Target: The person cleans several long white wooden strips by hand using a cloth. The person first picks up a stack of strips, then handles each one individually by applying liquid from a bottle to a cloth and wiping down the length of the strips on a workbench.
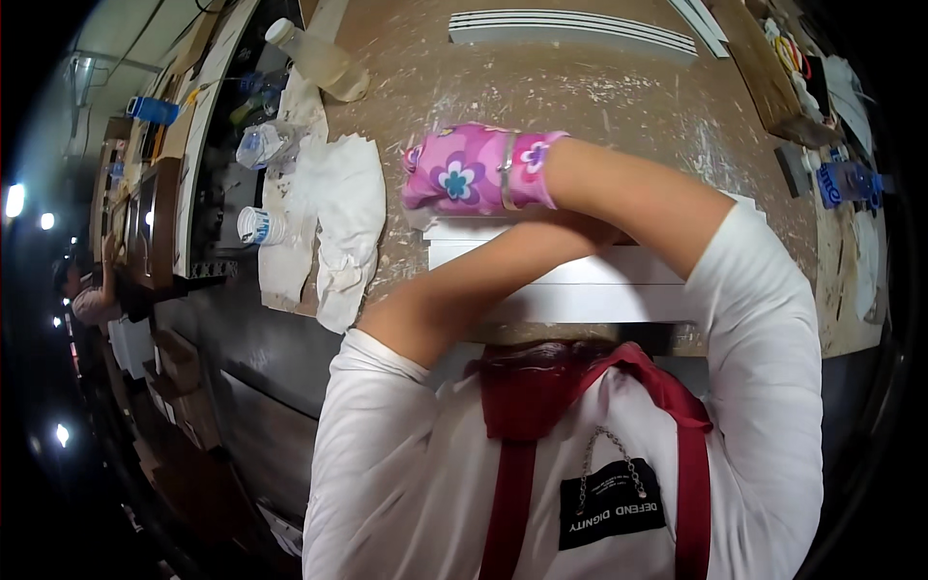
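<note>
My forearms cross over a row of white flat strips (580,302) near the front of the worktable (619,97). My right arm reaches leftward on top. A pink flowered cloth glove or wrap, with a band round the wrist, covers my right hand (462,172). It is over the far left end of the strips, and its fingers are hidden. My left arm passes rightward beneath the right one. Only the wrist end of my left hand (585,232) shows above the strips; its fingers are out of sight behind the right forearm.
Several stacked white strips (570,31) lie at the back. On the left are a bottle of pale liquid (324,66), a white cup (261,225) and crumpled white cloth (350,213). A wooden box edge (773,77) and a blue-labelled bottle (846,184) stand right. Another person (97,300) is far left.
</note>
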A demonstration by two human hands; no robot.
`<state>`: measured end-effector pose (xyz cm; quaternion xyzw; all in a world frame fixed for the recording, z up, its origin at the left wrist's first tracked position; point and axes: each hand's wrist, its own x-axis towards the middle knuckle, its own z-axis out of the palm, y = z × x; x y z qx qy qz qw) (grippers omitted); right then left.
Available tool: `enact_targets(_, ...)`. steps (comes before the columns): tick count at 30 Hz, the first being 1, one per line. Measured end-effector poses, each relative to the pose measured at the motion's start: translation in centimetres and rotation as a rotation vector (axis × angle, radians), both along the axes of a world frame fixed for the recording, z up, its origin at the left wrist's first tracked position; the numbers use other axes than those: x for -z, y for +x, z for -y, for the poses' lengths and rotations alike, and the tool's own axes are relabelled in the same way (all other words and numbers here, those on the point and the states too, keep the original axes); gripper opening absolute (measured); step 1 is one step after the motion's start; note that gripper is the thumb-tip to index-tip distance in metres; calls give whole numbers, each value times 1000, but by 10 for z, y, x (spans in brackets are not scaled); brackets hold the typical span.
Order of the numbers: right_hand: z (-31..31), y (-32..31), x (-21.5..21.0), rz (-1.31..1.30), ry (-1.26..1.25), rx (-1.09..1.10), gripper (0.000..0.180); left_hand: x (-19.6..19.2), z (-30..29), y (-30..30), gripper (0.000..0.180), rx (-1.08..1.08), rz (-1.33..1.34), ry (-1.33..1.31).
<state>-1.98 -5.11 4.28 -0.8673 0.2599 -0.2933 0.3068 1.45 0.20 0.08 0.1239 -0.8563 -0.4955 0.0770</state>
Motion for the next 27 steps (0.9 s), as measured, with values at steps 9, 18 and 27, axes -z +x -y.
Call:
enact_targets(9, -27, -174, -8, -143, -215, 418, 37, 2, 5, -18, 54, 44, 162, -545)
enact_targets(18, -255, -272, 22, 415, 416, 1410, 44, -19, -17, -11, 67, 118, 192, -503)
enact_targets(27, -263, -268, 46, 1151, 286, 1719, 38, -14, 120, -72, 66, -71, 16, -721)
